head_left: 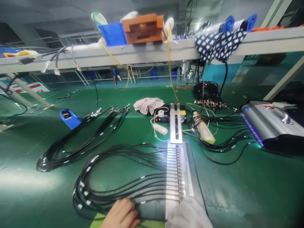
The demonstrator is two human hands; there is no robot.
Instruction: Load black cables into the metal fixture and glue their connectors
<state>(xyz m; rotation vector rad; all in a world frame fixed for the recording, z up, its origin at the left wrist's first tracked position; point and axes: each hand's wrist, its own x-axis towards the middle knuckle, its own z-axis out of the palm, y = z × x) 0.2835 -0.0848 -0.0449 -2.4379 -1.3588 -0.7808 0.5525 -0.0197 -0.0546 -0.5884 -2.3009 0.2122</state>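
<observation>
My left hand (122,213) is bare, its fingers curled round a black cable (155,219) near the bottom edge. That cable runs right, over a yellow-green surface, toward the metal holding strip (171,198). My right hand (191,213), in a pale glove, rests at the strip's near end. It is blurred and its fingertips are hidden. Several looped black cables (86,177) with white labels lead into the strip's slots, their metal ends (179,164) lined up in a row. A slotted metal plate (173,126) continues beyond the strip.
Left stand another cable bundle (54,150) and a blue device (70,118). Behind the strip are a black control box (163,119), a cloth (148,105) and a bottle (204,128). A grey machine (275,126) with cables sits right. A shelf (147,57) crosses above.
</observation>
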